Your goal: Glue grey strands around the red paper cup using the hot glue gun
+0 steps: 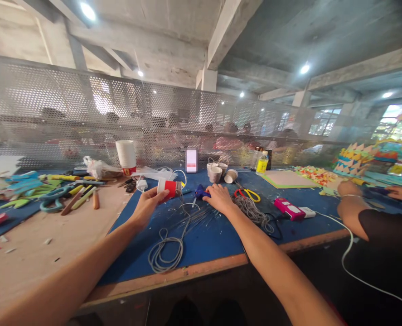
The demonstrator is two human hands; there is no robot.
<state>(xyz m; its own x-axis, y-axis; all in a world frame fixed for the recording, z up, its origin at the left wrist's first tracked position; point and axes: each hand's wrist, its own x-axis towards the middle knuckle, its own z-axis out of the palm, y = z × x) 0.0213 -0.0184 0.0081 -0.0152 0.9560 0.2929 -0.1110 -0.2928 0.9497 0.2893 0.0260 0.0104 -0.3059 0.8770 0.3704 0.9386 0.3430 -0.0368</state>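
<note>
My left hand (147, 206) grips a red and white paper cup (171, 188) lying on its side in the fingers. Grey cord is wound about the cup's right end, and a strand runs down to a loose grey cord coil (167, 252) on the blue mat. My right hand (221, 198) has its fingers closed on a blue glue gun (200, 192), whose nozzle points left toward the cup. Part of the gun is hidden by the fingers. Just right of that hand lie a heap of grey cord (251, 209) and yellow-and-red-handled scissors (252, 194).
Cord-wrapped cups (216, 173) stand behind my right hand, near a yellow-labelled bottle (262, 164). A stack of paper cups (125, 155), a phone (191, 161) and a pink power strip (289, 209) are on the table. Another person's arm (352, 210) reaches in at right.
</note>
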